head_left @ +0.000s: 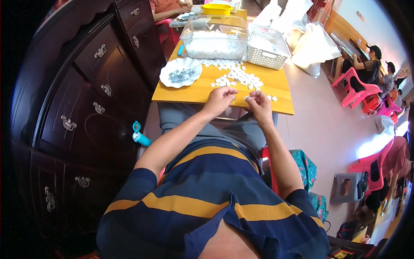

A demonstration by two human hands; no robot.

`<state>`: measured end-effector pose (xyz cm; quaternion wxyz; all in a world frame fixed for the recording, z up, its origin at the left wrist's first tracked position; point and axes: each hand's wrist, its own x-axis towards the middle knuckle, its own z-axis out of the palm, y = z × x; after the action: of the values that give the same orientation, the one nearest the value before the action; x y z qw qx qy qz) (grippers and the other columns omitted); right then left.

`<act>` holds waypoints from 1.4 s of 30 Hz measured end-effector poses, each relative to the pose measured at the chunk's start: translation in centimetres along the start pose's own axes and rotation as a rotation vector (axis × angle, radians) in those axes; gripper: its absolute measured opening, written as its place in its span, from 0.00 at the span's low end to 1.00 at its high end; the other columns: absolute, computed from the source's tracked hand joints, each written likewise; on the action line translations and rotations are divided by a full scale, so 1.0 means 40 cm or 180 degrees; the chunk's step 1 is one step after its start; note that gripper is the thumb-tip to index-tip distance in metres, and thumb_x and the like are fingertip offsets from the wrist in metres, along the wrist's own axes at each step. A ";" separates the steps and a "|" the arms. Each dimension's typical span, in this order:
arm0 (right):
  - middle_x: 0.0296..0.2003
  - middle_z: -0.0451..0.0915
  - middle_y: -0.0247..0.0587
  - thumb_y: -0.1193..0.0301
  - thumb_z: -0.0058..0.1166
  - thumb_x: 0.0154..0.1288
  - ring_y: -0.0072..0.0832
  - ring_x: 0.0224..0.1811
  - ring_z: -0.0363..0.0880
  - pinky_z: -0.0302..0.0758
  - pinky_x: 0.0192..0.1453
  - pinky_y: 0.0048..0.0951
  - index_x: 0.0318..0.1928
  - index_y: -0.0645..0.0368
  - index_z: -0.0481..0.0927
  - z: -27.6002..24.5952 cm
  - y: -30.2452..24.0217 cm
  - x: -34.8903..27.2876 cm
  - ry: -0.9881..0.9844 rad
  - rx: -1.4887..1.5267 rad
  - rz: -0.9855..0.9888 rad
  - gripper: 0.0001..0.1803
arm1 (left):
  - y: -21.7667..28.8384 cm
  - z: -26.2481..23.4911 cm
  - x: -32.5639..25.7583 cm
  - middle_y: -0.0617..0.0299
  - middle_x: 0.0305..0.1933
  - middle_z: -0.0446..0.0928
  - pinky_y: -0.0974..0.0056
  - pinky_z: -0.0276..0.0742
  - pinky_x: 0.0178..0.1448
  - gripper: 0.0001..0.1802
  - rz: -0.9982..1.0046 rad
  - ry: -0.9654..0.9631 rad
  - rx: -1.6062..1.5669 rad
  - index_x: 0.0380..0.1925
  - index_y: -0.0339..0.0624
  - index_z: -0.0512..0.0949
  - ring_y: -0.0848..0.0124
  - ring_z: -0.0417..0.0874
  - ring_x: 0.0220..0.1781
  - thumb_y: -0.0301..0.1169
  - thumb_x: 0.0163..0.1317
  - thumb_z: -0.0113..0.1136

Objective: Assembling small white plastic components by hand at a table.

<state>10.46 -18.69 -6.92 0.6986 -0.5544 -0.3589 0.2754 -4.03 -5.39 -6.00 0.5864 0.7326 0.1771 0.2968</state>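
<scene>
Over the table's near edge my two hands face each other, a short gap between them. My right hand [260, 107] pinches a small white piece [246, 98] between thumb and fingertips. Its exact kind is too small to tell. My left hand [219, 102] is closed, thumb and fingers curled together; whatever is in them is too small to make out. Just beyond the hands, many loose white pieces [243, 77] lie spread on the yellow wooden table [194, 96]. To their left, a white scalloped plate [165, 77] holds a heap of small greyish, clear-looking bits [181, 76].
A clear plastic bin [215, 52] full of white pieces and a white perforated basket [269, 60] stand farther back. Dark drawers [86, 90] line the left. A turquoise bottle [141, 139] is beside my left leg. White sacks [312, 49], pink chairs [358, 86] and other people are beyond.
</scene>
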 end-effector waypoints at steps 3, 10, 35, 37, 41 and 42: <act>0.32 0.79 0.28 0.73 0.61 0.67 0.13 0.25 0.71 0.68 0.27 0.17 0.47 0.59 0.78 -0.013 -0.007 0.009 0.0338 0.0170 0.0056 0.10 | -0.019 0.029 0.065 0.59 0.31 0.82 0.66 0.77 0.35 0.16 0.0802 0.0023 0.1323 0.52 0.40 0.80 0.71 0.81 0.29 0.28 0.64 0.59; 0.31 0.78 0.28 0.74 0.60 0.68 0.13 0.22 0.69 0.65 0.25 0.16 0.45 0.61 0.80 -0.038 0.006 0.026 0.0811 0.0527 -0.0135 0.08 | -0.006 0.103 0.136 0.47 0.48 0.81 0.49 0.79 0.53 0.21 0.0814 -0.0263 0.2573 0.57 0.49 0.78 0.51 0.83 0.50 0.36 0.64 0.58; 0.33 0.79 0.28 0.73 0.62 0.67 0.14 0.26 0.72 0.71 0.29 0.17 0.45 0.59 0.80 -0.039 0.017 0.025 0.0803 0.0457 -0.0227 0.08 | -0.008 0.110 0.097 0.53 0.37 0.83 0.51 0.80 0.44 0.07 0.1139 -0.0014 0.2638 0.34 0.46 0.84 0.53 0.85 0.40 0.36 0.61 0.62; 0.33 0.79 0.28 0.73 0.62 0.67 0.14 0.26 0.72 0.71 0.29 0.17 0.45 0.59 0.80 -0.039 0.015 0.025 0.0833 0.0423 -0.0202 0.09 | -0.007 0.111 0.101 0.53 0.37 0.83 0.51 0.80 0.44 0.07 0.1115 -0.0008 0.2657 0.33 0.46 0.84 0.53 0.85 0.40 0.36 0.60 0.63; 0.34 0.79 0.28 0.72 0.62 0.67 0.14 0.26 0.72 0.72 0.30 0.17 0.46 0.59 0.80 -0.038 0.015 0.025 0.0832 0.0439 -0.0161 0.09 | -0.007 0.112 0.114 0.53 0.35 0.84 0.52 0.81 0.43 0.07 0.0861 -0.0069 0.2633 0.32 0.45 0.84 0.53 0.85 0.39 0.36 0.58 0.65; 0.34 0.79 0.28 0.72 0.62 0.67 0.14 0.27 0.72 0.72 0.30 0.17 0.46 0.59 0.80 -0.038 0.016 0.025 0.0828 0.0432 -0.0166 0.09 | -0.008 0.111 0.119 0.53 0.34 0.84 0.52 0.81 0.43 0.08 0.0717 -0.0106 0.2655 0.32 0.45 0.84 0.53 0.86 0.38 0.36 0.57 0.66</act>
<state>12.27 -18.63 -7.53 0.7820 -0.5274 -0.2601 0.2065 2.47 -5.79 -5.83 0.2068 0.9263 0.1912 0.2501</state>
